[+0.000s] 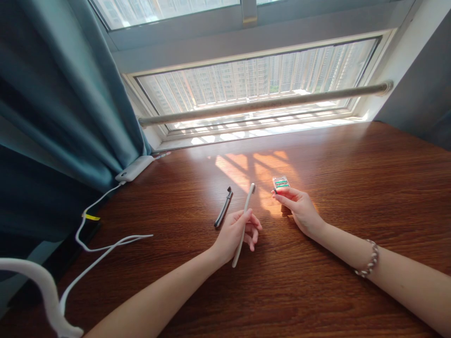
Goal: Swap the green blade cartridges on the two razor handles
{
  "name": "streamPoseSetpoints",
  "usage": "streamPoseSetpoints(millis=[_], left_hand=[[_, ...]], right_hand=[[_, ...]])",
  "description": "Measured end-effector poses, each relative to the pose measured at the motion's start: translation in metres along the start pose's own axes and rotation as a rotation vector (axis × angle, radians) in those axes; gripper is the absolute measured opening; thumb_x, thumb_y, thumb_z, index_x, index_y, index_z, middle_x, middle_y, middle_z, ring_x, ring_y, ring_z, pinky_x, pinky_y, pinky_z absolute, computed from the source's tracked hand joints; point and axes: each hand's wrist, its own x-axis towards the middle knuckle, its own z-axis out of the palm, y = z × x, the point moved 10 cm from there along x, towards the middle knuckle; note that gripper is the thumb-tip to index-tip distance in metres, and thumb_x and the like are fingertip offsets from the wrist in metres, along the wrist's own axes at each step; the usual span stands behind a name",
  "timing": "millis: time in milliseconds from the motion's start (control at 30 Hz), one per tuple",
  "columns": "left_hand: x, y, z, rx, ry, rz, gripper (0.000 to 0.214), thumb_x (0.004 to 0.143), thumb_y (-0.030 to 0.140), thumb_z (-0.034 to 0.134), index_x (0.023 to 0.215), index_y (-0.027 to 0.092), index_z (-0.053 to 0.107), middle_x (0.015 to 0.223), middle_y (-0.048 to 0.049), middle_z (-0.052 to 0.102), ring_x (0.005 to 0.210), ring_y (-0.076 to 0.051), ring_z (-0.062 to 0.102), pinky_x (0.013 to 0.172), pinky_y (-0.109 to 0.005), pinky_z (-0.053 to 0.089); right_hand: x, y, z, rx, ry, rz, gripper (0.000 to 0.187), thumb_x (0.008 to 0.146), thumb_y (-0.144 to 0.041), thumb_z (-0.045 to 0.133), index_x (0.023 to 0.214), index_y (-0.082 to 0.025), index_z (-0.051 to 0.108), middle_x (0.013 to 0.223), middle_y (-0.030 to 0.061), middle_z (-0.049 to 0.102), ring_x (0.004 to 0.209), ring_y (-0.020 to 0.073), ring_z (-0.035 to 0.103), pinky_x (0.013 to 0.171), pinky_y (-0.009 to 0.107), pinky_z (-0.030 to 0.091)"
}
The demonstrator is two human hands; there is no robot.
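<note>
Above a sunlit counter (pixel 334 188), your left hand (pixel 237 231) grasps a pale brush (pixel 249 198), its bristled head tilted far and right, while the fingers of your right hand (pixel 299 205) pinch the near edge of a clear case (pixel 281 181), to the right of the brush. A small dark piece (pixel 275 191) shows at those fingertips; whether it belongs to the case cannot be told. A razor (pixel 224 209) lies just left of your left hand.

The thumb-led hold on the brush, its other fingers loosely curled, could let the slim handle roll or swing. The right hand's pinch catches only one edge, so the case could tip or drop if it slackens. A leftward sweep of your left hand could knock the razor.

The brush handle looks smooth and matte, long and straight; the case is boxy, see-through plastic banded in green. The razor is narrow, grey and black, hooked at its far end. Streaky brown grain covers the counter, glossy where the light falls.
</note>
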Motion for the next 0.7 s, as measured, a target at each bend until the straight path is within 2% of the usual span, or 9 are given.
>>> streamPoseSetpoints(millis=[67,167,267,367,500,600,700], left_hand=[[0.0,-0.002,0.001,-0.016,-0.009,-0.011,0.039,0.082,0.046,0.042,0.068,0.011,0.054,0.066,-0.006,0.059,0.042,-0.011,0.051,0.035,-0.023,0.042],[-0.001,-0.003,0.005,0.037,-0.045,-0.02,0.046,0.083,0.05,0.037,0.067,0.01,0.056,0.062,-0.0071,0.06,0.043,-0.013,0.053,0.039,-0.026,0.044],[-0.004,-0.001,0.007,0.218,-0.058,0.01,0.05,0.084,0.049,0.035,0.061,0.01,0.056,0.053,-0.006,0.057,0.041,-0.012,0.049,0.04,-0.023,0.039],[-0.006,0.001,0.01,0.426,-0.072,0.036,0.056,0.086,0.049,0.03,0.054,0.011,0.057,0.043,-0.0039,0.052,0.038,-0.01,0.044,0.04,-0.02,0.032],[-0.006,0.002,0.01,0.575,-0.062,0.06,0.054,0.085,0.049,0.033,0.053,0.012,0.057,0.043,-0.0012,0.048,0.039,-0.008,0.042,0.04,-0.02,0.028],[-0.004,0.005,0.008,0.571,-0.021,0.097,0.039,0.081,0.048,0.043,0.069,0.014,0.056,0.044,0.0037,0.046,0.034,-0.007,0.037,0.035,-0.019,0.026],[-0.002,0.006,0.007,0.52,0.0,0.091,0.031,0.077,0.047,0.051,0.085,0.017,0.048,0.047,0.0061,0.05,0.029,-0.007,0.037,0.03,-0.018,0.026]], right_hand=[[0.0,-0.004,0.001,-0.019,0.0,-0.031,0.022,0.064,-0.034,0.071,0.081,-0.02,0.066,0.074,0.0006,0.066,0.063,0.012,0.055,0.049,0.022,0.036],[-0.002,-0.011,0.007,-0.029,-0.046,-0.074,0.019,0.066,-0.033,0.07,0.082,-0.022,0.068,0.08,0.0006,0.068,0.076,0.0135,0.059,0.065,0.024,0.042],[-0.007,-0.014,0.018,-0.057,-0.132,-0.068,0.02,0.07,-0.035,0.066,0.086,-0.023,0.068,0.084,0.0015,0.069,0.08,0.0151,0.06,0.073,0.027,0.043],[-0.014,-0.016,0.031,-0.176,-0.233,-0.075,0.023,0.075,-0.037,0.06,0.09,-0.021,0.069,0.088,0.0033,0.069,0.082,0.0175,0.06,0.076,0.031,0.044],[-0.02,-0.02,0.039,-0.257,-0.303,-0.115,0.024,0.076,-0.037,0.059,0.092,-0.023,0.069,0.088,0.0017,0.069,0.087,0.0186,0.06,0.081,0.031,0.043],[-0.019,-0.02,0.037,-0.261,-0.278,-0.123,0.022,0.076,-0.035,0.059,0.091,-0.023,0.07,0.089,0.0022,0.07,0.087,0.0192,0.061,0.082,0.033,0.043],[-0.017,-0.02,0.033,-0.237,-0.239,-0.135,0.02,0.074,-0.035,0.06,0.087,-0.022,0.07,0.089,0.0029,0.07,0.088,0.0196,0.061,0.085,0.035,0.042]])
